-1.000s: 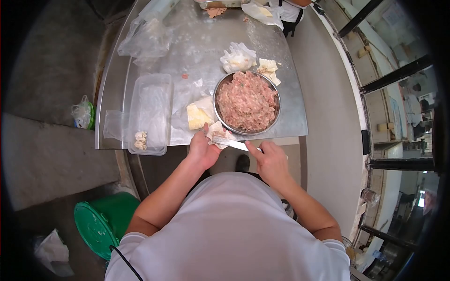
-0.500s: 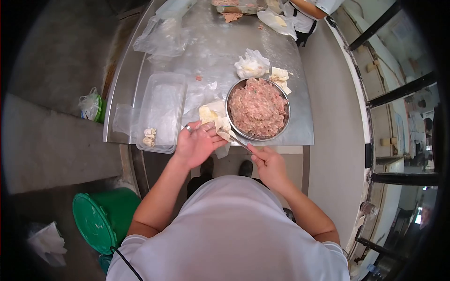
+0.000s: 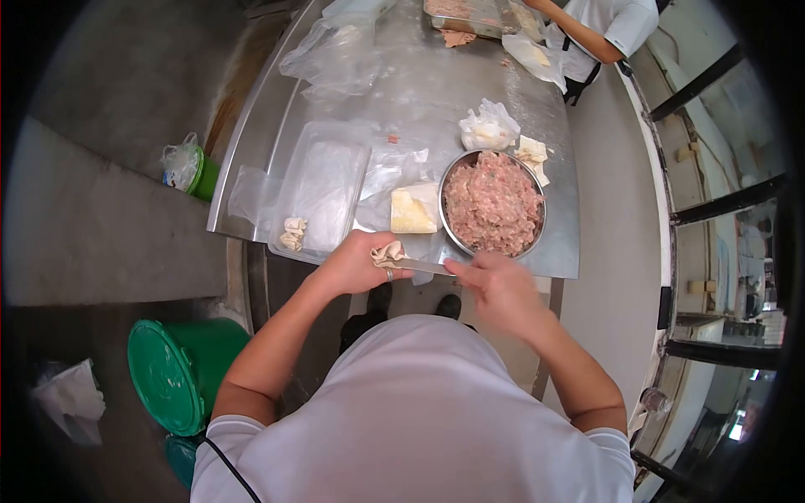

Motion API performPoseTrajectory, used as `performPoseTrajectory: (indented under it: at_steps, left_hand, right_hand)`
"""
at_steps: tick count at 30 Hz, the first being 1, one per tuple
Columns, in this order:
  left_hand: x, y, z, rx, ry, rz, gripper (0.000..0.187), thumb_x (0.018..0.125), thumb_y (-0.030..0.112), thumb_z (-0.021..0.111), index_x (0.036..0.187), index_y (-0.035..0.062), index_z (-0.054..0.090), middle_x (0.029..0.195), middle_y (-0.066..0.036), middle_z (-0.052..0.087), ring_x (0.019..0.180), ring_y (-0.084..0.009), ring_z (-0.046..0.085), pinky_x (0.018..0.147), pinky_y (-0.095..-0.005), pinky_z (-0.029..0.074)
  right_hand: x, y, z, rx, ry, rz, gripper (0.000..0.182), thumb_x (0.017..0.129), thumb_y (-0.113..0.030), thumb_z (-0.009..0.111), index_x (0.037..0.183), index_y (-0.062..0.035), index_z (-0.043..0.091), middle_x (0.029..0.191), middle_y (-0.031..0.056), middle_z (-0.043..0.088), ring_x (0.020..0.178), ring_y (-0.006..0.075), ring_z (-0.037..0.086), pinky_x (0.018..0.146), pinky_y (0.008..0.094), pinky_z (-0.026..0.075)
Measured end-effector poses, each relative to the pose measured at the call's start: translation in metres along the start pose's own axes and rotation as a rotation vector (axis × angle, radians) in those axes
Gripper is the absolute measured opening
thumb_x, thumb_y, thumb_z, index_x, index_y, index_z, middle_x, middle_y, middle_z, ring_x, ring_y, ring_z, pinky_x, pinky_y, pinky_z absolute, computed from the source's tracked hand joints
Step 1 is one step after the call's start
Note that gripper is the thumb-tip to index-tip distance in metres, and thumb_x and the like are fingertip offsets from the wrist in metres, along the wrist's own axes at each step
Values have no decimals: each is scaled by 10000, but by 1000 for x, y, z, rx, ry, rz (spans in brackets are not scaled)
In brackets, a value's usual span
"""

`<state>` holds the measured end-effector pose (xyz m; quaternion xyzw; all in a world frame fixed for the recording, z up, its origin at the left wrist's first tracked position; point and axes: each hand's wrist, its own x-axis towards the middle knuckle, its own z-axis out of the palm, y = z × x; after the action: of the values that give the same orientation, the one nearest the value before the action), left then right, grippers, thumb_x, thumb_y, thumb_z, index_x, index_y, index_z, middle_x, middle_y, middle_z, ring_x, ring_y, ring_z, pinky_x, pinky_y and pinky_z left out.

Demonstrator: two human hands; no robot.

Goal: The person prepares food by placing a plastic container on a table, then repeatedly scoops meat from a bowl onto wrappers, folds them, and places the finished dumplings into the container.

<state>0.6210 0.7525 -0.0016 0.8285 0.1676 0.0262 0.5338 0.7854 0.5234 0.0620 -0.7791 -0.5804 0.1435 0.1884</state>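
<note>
My left hand (image 3: 354, 264) is curled around a gathered wonton wrapper (image 3: 387, 252), its folds bunched above the fingers. Any filling inside is hidden. A flat metal spreader (image 3: 422, 266) reaches from my right hand (image 3: 506, 287), which is a little blurred, and its tip touches the wrapper. Just beyond my right hand stands a steel bowl (image 3: 444, 230) heaped with minced meat (image 3: 493, 201). A stack of pale yellow wrappers (image 3: 413, 211) lies left of the bowl. Folded wontons (image 3: 293, 234) sit in the near left corner of a clear plastic container (image 3: 325, 180).
Behind the bowl are a crumpled white plastic bag (image 3: 489, 127) and loose wrappers (image 3: 532, 158). Across the steel table (image 3: 436, 92), a co-worker's arm (image 3: 587, 35) is near a meat tray (image 3: 470, 23). A green lidded bucket (image 3: 172, 377) stands at lower left.
The flat wrapper on my left palm is now gathered up, and my left fingers have closed around it. The spreader remains in my right hand. My view has shifted slightly.
</note>
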Motion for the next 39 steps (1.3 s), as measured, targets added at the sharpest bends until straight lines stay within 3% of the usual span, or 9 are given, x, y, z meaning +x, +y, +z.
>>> performPoseTrajectory:
  at_steps: [3,4,10,13,20,26,29,35,39]
  left_hand:
    - [-3,-12,0,-78,63,-57,298,836,198,888,896,30,649,753,14,656,695,-71,570,650,-275,497]
    - [-5,-18,1,-128,96,-94,297,846,210,883,899,34,650,744,17,650,679,-69,567,633,-267,489]
    - [-21,-15,28,-693,125,-258,311,865,268,871,885,72,632,718,36,614,622,-41,542,550,-231,434]
    - [-30,-18,28,-545,145,-239,343,830,271,903,882,74,627,714,41,606,646,-39,528,569,-241,441]
    - [-49,-19,-17,-292,117,-176,375,746,259,959,832,24,680,744,22,643,718,-52,519,650,-276,478]
    - [-58,-49,-62,-346,87,-268,252,898,244,833,894,9,743,757,-27,686,685,-87,586,627,-294,499]
    - [-48,-78,-89,-473,315,-189,271,1004,230,698,819,32,694,692,-9,655,609,-94,606,553,-273,477]
    - [-11,-113,-146,-132,507,-293,360,970,316,744,757,39,654,643,-9,628,530,-87,551,506,-284,439]
    - [6,-98,-160,203,442,-316,479,894,419,803,761,-20,666,691,-134,692,626,-284,628,637,-416,511]
  right_hand:
    - [-1,5,-30,67,-6,86,407,838,-16,669,1201,-167,772,824,94,631,787,331,647,673,448,510]
    - [-1,6,-30,51,12,140,327,867,-35,725,1185,-102,764,825,100,649,726,258,648,671,372,515]
    - [29,-15,57,899,-52,417,195,917,-103,768,1076,8,759,882,-12,696,743,49,562,667,257,467]
    - [51,-30,89,1156,-50,405,187,901,-127,774,1008,25,753,858,4,724,755,62,602,667,250,482]
    - [87,-57,96,886,-137,394,155,911,-106,754,961,41,764,812,45,734,742,71,619,670,262,504]
    - [122,-76,119,1094,-67,340,191,935,-127,733,965,60,755,825,61,730,769,85,626,698,269,510]
    - [134,-74,139,1017,-17,428,212,945,-150,729,963,60,752,823,59,726,761,103,626,705,277,511]
    - [140,-69,187,812,54,539,301,908,-248,792,904,43,715,763,49,681,684,99,568,623,295,464]
    - [147,-74,216,827,165,560,284,897,-235,804,854,21,689,722,18,653,647,82,532,591,293,436]
